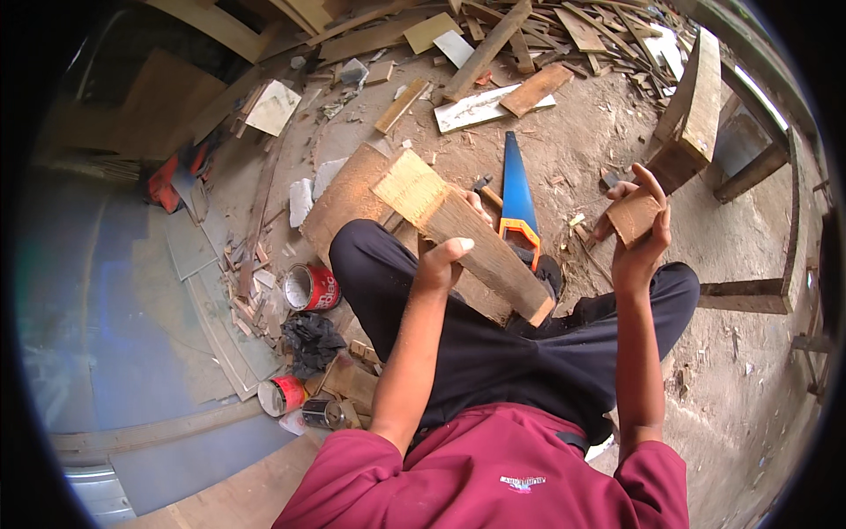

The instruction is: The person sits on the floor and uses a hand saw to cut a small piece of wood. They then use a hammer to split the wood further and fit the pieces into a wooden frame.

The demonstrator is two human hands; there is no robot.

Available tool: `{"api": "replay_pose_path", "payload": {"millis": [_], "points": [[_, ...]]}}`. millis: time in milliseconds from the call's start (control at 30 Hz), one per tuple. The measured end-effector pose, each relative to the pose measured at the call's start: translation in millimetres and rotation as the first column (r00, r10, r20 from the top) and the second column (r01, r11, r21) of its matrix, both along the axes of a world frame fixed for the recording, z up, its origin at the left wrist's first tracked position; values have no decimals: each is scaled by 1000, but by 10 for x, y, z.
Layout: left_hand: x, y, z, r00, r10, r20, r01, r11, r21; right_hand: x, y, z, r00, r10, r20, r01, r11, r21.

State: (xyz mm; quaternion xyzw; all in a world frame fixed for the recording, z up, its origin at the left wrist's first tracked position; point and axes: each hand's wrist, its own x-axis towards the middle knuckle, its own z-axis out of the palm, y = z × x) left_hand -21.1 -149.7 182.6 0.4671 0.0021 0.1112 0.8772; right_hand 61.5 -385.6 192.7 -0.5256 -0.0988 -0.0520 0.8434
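My left hand is closed around a thick wooden block, which lies slanted above my lap. Its upper left end is pale and rough; the rest is darker brown. In my right hand, off to the right, a small squarish piece of wood is gripped between thumb and fingers. Between the two hands, a handsaw with a blue blade and an orange handle rests on the ground. Partly hidden behind the block, a hammer lies beside the saw. A broad board sits under the block at the left.
Scrap wood is heaped along the far side. A wooden frame with thick legs stands at the right. Two red cans, a black crumpled bag and wood chips lie on the left. A white-painted plank lies ahead.
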Motion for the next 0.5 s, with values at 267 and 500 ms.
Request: {"api": "replay_pose_path", "payload": {"millis": [267, 500], "points": [[-49, -39, -58, 998, 57, 21, -60, 975, 215, 95, -72, -217, 1000, 14, 19, -11, 987, -160], [-74, -4, -134, 988, 135, 73, -154, 876, 457, 87, -6, -508, 989, -119, 90, 146, 891, -429]]}}
